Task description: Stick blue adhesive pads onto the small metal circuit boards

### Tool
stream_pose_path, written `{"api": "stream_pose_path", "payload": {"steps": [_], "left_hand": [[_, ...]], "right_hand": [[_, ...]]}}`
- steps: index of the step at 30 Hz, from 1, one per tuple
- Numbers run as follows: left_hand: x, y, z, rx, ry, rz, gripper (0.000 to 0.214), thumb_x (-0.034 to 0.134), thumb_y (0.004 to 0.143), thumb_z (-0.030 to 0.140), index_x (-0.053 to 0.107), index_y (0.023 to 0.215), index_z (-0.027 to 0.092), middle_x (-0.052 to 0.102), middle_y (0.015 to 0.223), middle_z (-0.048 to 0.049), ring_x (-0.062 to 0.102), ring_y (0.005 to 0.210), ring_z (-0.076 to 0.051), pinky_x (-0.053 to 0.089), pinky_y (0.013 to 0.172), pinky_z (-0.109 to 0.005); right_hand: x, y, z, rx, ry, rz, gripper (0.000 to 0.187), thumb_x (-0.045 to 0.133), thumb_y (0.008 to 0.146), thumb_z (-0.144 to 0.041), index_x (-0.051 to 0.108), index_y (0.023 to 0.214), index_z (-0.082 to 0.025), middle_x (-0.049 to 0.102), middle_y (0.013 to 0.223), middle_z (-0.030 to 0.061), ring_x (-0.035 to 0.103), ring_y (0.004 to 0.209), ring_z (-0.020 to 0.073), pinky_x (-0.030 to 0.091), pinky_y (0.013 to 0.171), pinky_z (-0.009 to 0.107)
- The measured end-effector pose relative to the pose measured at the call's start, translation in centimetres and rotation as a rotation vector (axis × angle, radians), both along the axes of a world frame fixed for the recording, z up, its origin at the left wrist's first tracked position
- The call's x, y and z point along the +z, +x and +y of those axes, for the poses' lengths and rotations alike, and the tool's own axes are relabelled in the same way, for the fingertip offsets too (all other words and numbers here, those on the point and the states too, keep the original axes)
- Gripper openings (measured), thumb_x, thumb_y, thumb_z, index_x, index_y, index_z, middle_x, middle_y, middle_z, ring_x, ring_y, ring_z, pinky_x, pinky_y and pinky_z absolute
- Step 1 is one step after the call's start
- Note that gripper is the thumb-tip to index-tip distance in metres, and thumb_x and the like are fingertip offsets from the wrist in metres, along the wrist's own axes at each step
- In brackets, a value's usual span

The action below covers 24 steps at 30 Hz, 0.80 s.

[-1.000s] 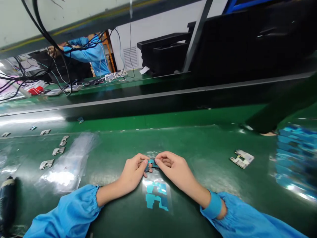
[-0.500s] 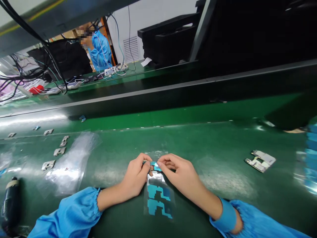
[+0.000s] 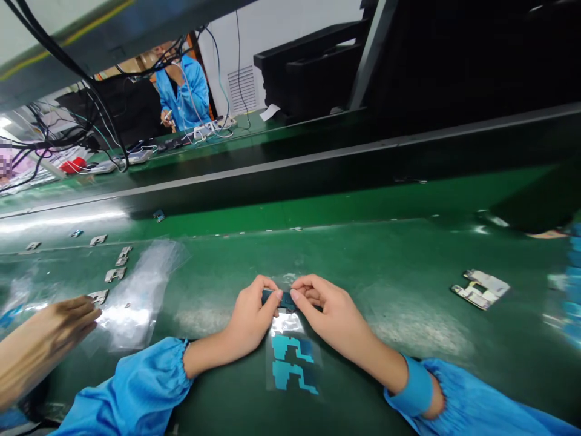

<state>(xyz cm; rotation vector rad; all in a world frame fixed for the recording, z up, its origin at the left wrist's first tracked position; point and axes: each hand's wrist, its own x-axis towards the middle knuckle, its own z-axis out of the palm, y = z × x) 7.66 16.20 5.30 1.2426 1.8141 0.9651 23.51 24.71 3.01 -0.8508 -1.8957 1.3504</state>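
Between my hands is a small dark circuit board (image 3: 285, 301), pinched at both ends. My left hand (image 3: 255, 312) closes thumb and fingers on its left end; my right hand (image 3: 327, 306) grips the right end the same way. Much of the board is hidden by my fingertips. Just below it, on the bench, lies a clear film sheet (image 3: 281, 396) carrying blue cut-out stickers (image 3: 282, 347). Off to the right rests a pale board (image 3: 482, 289) with a notch in it.
A co-worker's hand (image 3: 59, 324) reaches in from the left to a board (image 3: 98, 296). Several small boards (image 3: 115, 274) lie near clear plastic bags (image 3: 145, 290). Blue sticker sheets (image 3: 574, 284) sit at the right edge. Behind the bench ledge (image 3: 272, 165) another person (image 3: 193, 91) in blue is visible.
The board between my hands has tilted, its blue face now showing dark. A co-worker's hand has come in from the left, over a board. The view has shifted slightly.
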Motion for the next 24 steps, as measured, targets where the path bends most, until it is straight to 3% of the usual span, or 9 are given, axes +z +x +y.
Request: {"api": "stream_pose_path", "payload": {"steps": [6,14,20,24], "left_hand": [[-1.0,-0.3,-0.2,0.002,0.038,-0.191,0.032,0.049,0.099,0.05,0.056,0.097,0.019,0.063,0.074,0.0014,0.058,0.056,-0.012,0.047,0.055,-0.022],[-0.9,-0.2,0.1,0.016,0.042,-0.156,0.03,0.054,0.097,0.046,0.056,0.088,0.018,0.062,0.068,0.0028,0.058,0.051,-0.01,0.048,0.053,-0.021],[-1.3,-0.3,0.3,0.063,0.088,-0.375,0.032,0.06,0.094,0.048,0.058,0.093,0.017,0.061,0.078,0.0002,0.068,0.07,-0.015,0.059,0.059,-0.027],[-1.2,0.1,0.1,0.12,0.048,-0.461,0.036,0.072,0.085,0.049,0.059,0.092,0.016,0.065,0.068,0.0,0.066,0.062,-0.014,0.056,0.058,-0.025]], "right_hand": [[0.0,0.0,0.2,0.012,0.019,0.016,0.017,0.057,0.09,-0.034,0.067,0.088,-0.021,0.066,0.084,0.0054,0.068,0.071,0.0175,0.059,0.064,0.029],[0.0,0.2,0.2,0.031,0.036,0.019,0.017,0.058,0.091,-0.033,0.07,0.087,-0.022,0.067,0.085,0.0056,0.068,0.073,0.0181,0.06,0.066,0.029],[-0.4,0.3,0.3,0.048,-0.074,0.032,0.018,0.057,0.091,-0.034,0.068,0.097,-0.021,0.072,0.088,0.0066,0.072,0.073,0.0186,0.062,0.067,0.03],[-0.8,0.5,0.4,0.08,-0.157,0.044,0.023,0.058,0.09,-0.037,0.07,0.101,-0.02,0.074,0.089,0.0074,0.074,0.073,0.0197,0.063,0.07,0.032]]}}
